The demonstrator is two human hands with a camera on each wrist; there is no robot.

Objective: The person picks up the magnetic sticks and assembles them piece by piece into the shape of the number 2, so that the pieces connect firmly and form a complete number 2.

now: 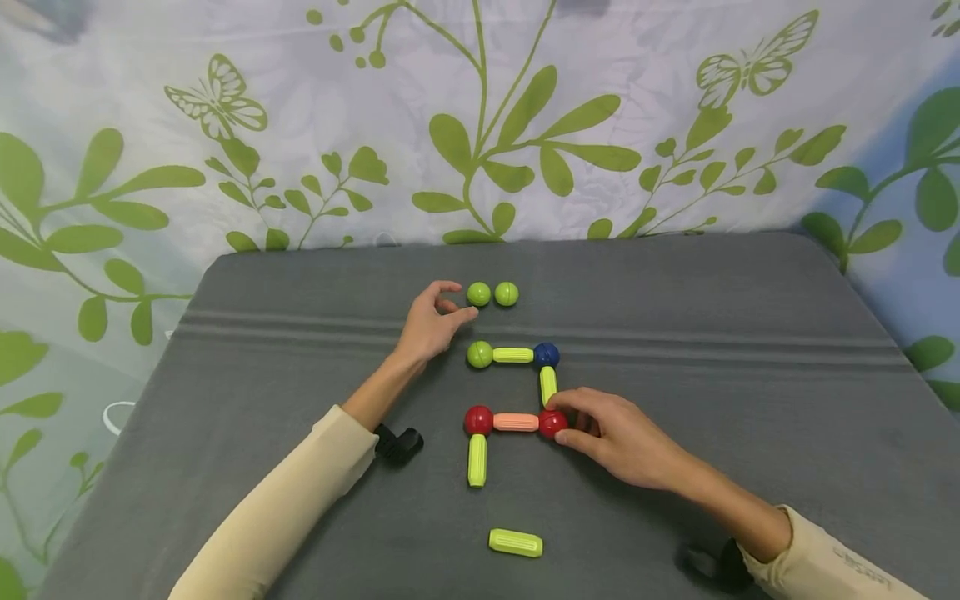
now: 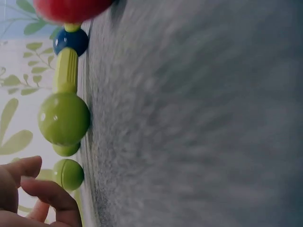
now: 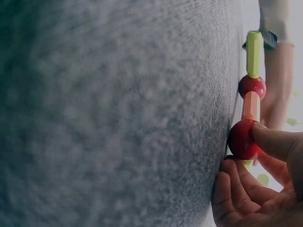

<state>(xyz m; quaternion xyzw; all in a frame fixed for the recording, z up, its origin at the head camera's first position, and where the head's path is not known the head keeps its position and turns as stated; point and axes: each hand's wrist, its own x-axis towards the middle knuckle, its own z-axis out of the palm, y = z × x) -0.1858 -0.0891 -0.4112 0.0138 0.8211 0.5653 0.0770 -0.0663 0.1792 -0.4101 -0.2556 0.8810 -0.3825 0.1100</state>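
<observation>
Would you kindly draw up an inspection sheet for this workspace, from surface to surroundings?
Surface: grey cloth, creased across its far part.
Job's things: a chain of balls and rods end to end; two loose green balls; one lone yellow-green rod.
Clutter: nothing seen.
Hands: left hand beside the loose green balls, holding nothing; right hand holds the right red ball.
Cables: no certain cable; a thin white loop at left.
Surroundings: backdrop printed with leaves and butterflies.

Balls [image 1: 480, 355]: smooth, v. glossy plastic-lookg. Rods [image 1: 515, 422]: ribbed plastic, semi-matt. Table cover [image 1: 712, 333]: matt, rough-txtd cloth. Backdrop [image 1: 300, 100]: matt printed cloth.
</observation>
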